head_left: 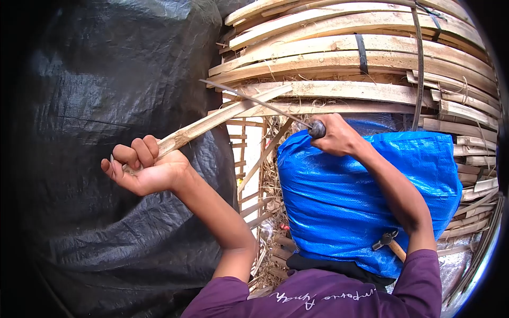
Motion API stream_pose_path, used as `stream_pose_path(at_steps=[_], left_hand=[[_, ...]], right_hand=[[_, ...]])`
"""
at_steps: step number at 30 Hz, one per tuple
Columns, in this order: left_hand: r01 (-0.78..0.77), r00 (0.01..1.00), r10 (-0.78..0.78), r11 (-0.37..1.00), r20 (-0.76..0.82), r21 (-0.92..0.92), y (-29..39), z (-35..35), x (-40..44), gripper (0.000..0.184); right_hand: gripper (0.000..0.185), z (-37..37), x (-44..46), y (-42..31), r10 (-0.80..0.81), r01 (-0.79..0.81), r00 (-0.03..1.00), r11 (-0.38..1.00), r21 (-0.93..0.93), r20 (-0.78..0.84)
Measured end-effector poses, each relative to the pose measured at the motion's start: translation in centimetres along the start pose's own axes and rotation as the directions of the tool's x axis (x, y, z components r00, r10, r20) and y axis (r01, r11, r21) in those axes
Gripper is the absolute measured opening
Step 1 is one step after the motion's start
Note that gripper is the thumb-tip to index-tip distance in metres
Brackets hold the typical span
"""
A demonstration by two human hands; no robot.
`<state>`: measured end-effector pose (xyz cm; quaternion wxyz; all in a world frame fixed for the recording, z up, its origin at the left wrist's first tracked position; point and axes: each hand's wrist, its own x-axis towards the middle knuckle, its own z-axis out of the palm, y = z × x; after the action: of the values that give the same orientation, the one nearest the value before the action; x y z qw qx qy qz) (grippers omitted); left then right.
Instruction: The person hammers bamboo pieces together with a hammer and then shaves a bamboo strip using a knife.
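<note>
My left hand [151, 165] is closed around the near end of a split bamboo strip [207, 123], which slants up to the right. Its far end overlaps the bundled slats. In my right hand [339, 135] is the dark round handle of a long, thin knife [286, 114]. The blade points up and left and crosses the strip near its far end; whether it touches the strip I cannot tell. Below the right hand, a blue tarp [366, 185] covers my lap. A hammer [389, 244] with a wooden handle lies on it, partly hidden by my right arm.
Stacked slats [360, 58], tied with dark bands, fill the back and right side. Black plastic sheeting [116, 95] hangs along the left. Between sheeting and tarp stands a slatted lattice [241, 153], with fibrous shavings [273, 183] beside it.
</note>
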<state>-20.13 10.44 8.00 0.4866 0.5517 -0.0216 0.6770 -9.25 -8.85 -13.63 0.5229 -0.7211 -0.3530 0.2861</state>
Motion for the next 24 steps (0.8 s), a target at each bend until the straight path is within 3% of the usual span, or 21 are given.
stream_pose_path(at_steps=[2, 6, 9, 12, 16, 18, 19, 20, 21, 22, 23, 24], left_hand=[[-0.003, 1.0, 0.003, 1.0, 0.021, -0.019, 0.3, 0.5, -0.5, 0.006], [-0.026, 1.0, 0.026, 1.0, 0.004, -0.002, 0.4, 0.4, -0.7, 0.004], [-0.012, 0.998, 0.016, 0.998, 0.068, -0.058, 0.4, 0.1, -0.5, 0.008], [-0.01, 0.997, 0.014, 0.999, 0.074, -0.048, 0.1, 0.0, -0.1, 0.009], [-0.031, 0.999, 0.031, 0.999, 0.012, 0.009, -0.3, 1.4, 0.2, 0.004], [0.001, 0.998, 0.003, 0.997, -0.056, 0.074, -0.6, 1.8, 0.8, 0.035], [-0.001, 0.999, 0.005, 0.997, -0.05, 0.083, -0.6, 1.7, 0.9, 0.036], [-0.001, 0.999, 0.005, 0.996, -0.042, 0.093, -0.7, 1.5, 0.9, 0.038], [-0.005, 0.999, 0.008, 0.996, -0.041, 0.092, -0.7, 1.2, 0.9, 0.038], [-0.005, 0.998, 0.007, 0.999, -0.055, 0.038, -0.7, 0.9, 0.8, 0.016], [-0.005, 0.998, 0.003, 1.0, -0.069, -0.017, -0.7, 0.7, 0.8, 0.009], [-0.004, 0.998, 0.002, 1.0, -0.068, -0.02, -0.7, 0.5, 0.7, 0.009]], right_hand=[[0.016, 0.4, -0.5, -4.1, -0.142, 0.138, 0.99, 0.983, 0.125, 0.024], [0.014, 1.8, -1.2, -7.3, -0.252, 0.25, 0.968, 0.954, 0.168, -0.009], [0.013, 1.2, -1.5, -5.7, -0.102, 0.092, 0.994, 0.98, 0.174, 0.049], [0.014, 1.4, -0.5, 0.0, 0.072, -0.067, 0.997, 0.989, 0.13, -0.037], [0.013, 1.2, 0.8, 3.2, 0.165, -0.166, 0.986, 0.967, 0.194, 0.021], [0.014, 0.9, 1.3, 3.0, 0.138, -0.145, 0.989, 0.97, 0.194, 0.049], [0.015, 0.5, 0.9, 2.3, 0.204, -0.235, 0.971, 0.91, 0.341, 0.124], [0.015, 0.4, 1.0, 2.5, 0.2, -0.23, 0.972, 0.911, 0.342, 0.123], [0.015, 0.2, 0.9, 2.9, 0.207, -0.308, 0.946, 0.815, 0.491, 0.25], [0.017, -0.1, 0.9, 3.4, 0.188, -0.394, 0.908, 0.687, 0.61, 0.374], [0.021, -0.3, 0.9, 3.7, 0.151, -0.456, 0.876, 0.565, 0.688, 0.457], [0.021, -0.2, 0.7, 3.9, 0.153, -0.455, 0.878, 0.565, 0.688, 0.455]])
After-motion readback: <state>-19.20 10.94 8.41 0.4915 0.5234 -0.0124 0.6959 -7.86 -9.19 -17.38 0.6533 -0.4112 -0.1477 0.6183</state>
